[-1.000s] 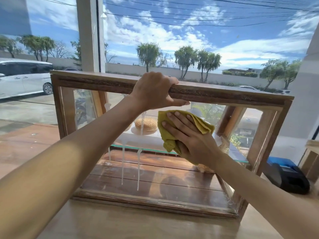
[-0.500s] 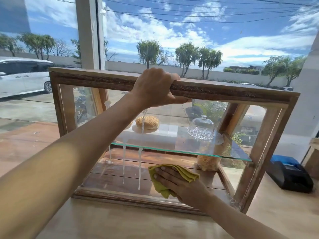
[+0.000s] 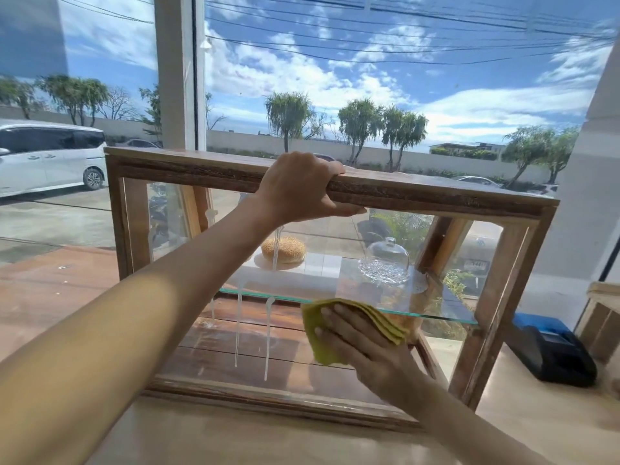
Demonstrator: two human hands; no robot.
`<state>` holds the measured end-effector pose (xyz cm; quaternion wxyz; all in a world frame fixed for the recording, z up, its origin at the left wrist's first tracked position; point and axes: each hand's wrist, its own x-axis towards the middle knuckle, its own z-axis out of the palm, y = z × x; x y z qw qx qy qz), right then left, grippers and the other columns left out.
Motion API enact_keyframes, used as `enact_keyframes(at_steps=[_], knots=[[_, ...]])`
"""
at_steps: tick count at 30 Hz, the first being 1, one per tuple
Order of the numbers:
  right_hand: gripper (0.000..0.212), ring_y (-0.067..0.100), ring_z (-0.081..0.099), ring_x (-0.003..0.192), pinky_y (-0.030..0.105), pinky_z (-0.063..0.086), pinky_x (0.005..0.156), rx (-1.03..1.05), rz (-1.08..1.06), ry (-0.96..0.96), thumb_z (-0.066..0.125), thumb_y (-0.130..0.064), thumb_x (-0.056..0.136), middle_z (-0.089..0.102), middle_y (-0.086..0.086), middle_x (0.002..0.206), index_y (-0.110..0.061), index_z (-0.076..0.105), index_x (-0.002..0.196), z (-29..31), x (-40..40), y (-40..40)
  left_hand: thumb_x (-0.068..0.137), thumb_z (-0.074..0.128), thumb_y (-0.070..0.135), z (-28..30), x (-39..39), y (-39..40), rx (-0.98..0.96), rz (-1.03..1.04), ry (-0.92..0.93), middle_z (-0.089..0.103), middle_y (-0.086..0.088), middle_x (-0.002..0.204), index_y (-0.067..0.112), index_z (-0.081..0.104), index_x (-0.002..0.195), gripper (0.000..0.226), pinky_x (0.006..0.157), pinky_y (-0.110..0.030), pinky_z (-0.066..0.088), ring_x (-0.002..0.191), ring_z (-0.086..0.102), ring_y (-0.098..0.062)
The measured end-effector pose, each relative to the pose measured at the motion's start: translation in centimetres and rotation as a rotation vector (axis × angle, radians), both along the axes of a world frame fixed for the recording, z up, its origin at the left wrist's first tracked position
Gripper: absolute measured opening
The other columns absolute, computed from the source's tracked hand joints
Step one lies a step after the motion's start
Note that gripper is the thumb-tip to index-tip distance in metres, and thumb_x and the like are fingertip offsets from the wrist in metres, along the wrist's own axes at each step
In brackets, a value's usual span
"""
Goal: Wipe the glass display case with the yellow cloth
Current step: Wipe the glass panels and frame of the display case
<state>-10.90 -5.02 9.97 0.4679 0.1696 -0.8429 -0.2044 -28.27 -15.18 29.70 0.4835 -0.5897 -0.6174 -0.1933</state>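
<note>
Drips (image 3: 268, 337) are left on the display case (image 3: 396, 193), gripped by the left hand (image 3: 302, 189); the yellow cloth (image 3: 349, 325) is pressed flat by the right hand (image 3: 365, 350).

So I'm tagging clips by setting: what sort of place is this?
Probably a small cafe or bakery counter by a street window: a wooden glass display case holding a bun and glass dome, with a card terminal beside it.

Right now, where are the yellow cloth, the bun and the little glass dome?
yellow cloth (image 3: 382, 318): head view, folded top edge.
bun (image 3: 285, 250): head view, seeded top.
glass dome (image 3: 385, 260): head view, clear side.
</note>
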Motion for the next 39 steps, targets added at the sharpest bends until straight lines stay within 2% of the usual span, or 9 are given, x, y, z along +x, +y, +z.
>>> enact_keyframes(at_steps=[4,6,10,13,19,22,28,33,39], knots=[[0.042,0.027,0.039,0.136,0.043,0.035,0.110,-0.045,-0.157,0.159,0.050,0.000,0.092,0.044,0.014,0.143,-0.006,0.052,0.134,5.2,-0.6,3.0,0.070,0.044,0.078,0.0,0.1,0.0,0.006,-0.019,0.011,0.066,0.003,0.063,0.016,0.071,0.090,0.070,0.054,-0.028,0.053,0.053,0.062,-0.019],[0.049,0.025,0.034,0.139,0.042,0.030,0.113,-0.031,-0.218,0.133,0.054,-0.003,0.089,0.038,0.011,0.147,-0.009,0.048,0.137,6.3,-1.1,4.1,0.070,0.043,0.078,0.0,0.0,0.0,0.010,-0.012,0.012,0.064,0.003,0.062,0.015,0.070,0.088,0.071,0.054,-0.028,0.053,0.053,0.061,-0.018],[0.048,0.023,0.024,0.144,0.043,0.023,0.117,-0.054,-0.245,0.046,0.031,-0.016,0.096,0.030,0.008,0.153,-0.014,0.039,0.143,6.9,-2.2,4.4,0.071,0.042,0.079,0.1,-0.1,0.2,0.005,0.003,0.039,0.061,0.004,0.059,0.015,0.069,0.083,0.070,0.052,-0.024,0.048,0.051,0.057,-0.017],[0.053,0.021,0.022,0.145,0.040,0.020,0.118,-0.050,-0.241,0.005,0.039,-0.013,0.091,0.028,0.006,0.154,-0.014,0.038,0.144,6.9,-3.0,3.5,0.070,0.040,0.080,0.1,-0.2,0.3,0.005,0.034,0.052,0.062,0.003,0.058,0.017,0.069,0.081,0.071,0.051,-0.022,0.041,0.051,0.057,-0.017],[0.057,0.020,0.022,0.145,0.039,0.020,0.118,-0.011,-0.230,-0.033,0.045,-0.012,0.089,0.028,0.005,0.154,-0.013,0.037,0.145,6.3,-4.1,2.7,0.069,0.034,0.085,0.1,-0.8,0.5,-0.024,0.088,0.035,0.061,0.002,0.057,0.019,0.068,0.083,0.076,0.053,-0.024,0.043,0.051,0.054,-0.017],[0.055,0.020,0.023,0.144,0.038,0.021,0.118,0.041,-0.237,-0.058,0.043,-0.015,0.092,0.028,0.005,0.154,-0.015,0.035,0.146,4.5,-4.2,2.8,0.069,0.032,0.085,0.2,-0.6,0.4,-0.034,0.076,0.031,0.061,0.002,0.056,0.018,0.069,0.086,0.079,0.054,-0.022,0.037,0.050,0.052,-0.016],[0.063,0.016,0.023,0.144,0.037,0.038,0.109,0.035,-0.223,-0.198,0.055,-0.019,0.088,0.027,0.001,0.155,-0.018,0.033,0.147,-1.0,-4.1,2.8,0.071,0.039,0.082,0.2,-0.4,0.3,-0.026,0.103,0.019,0.059,0.003,0.057,0.020,0.069,0.081,0.070,0.055,-0.024,0.037,0.053,0.053,-0.016],[0.068,0.013,0.023,0.143,0.031,0.032,0.110,0.038,-0.238,-0.312,0.047,-0.007,0.082,0.028,-0.002,0.155,-0.019,0.032,0.148,-5.2,-3.9,2.5,0.071,0.037,0.084,0.1,-0.4,0.3,-0.039,0.109,0.003,0.063,0.004,0.060,0.020,0.070,0.084,0.072,0.056,-0.024,0.040,0.057,0.059,-0.017],[0.060,0.007,0.030,0.140,0.024,0.047,0.096,0.089,-0.227,-0.516,0.048,-0.017,0.089,0.032,-0.008,0.153,-0.025,0.033,0.147,-10.6,-2.8,2.5,0.071,0.038,0.082,0.1,-0.2,0.2,-0.044,0.108,-0.004,0.062,0.004,0.059,0.019,0.070,0.081,0.071,0.055,-0.022,0.037,0.054,0.055,-0.015]])
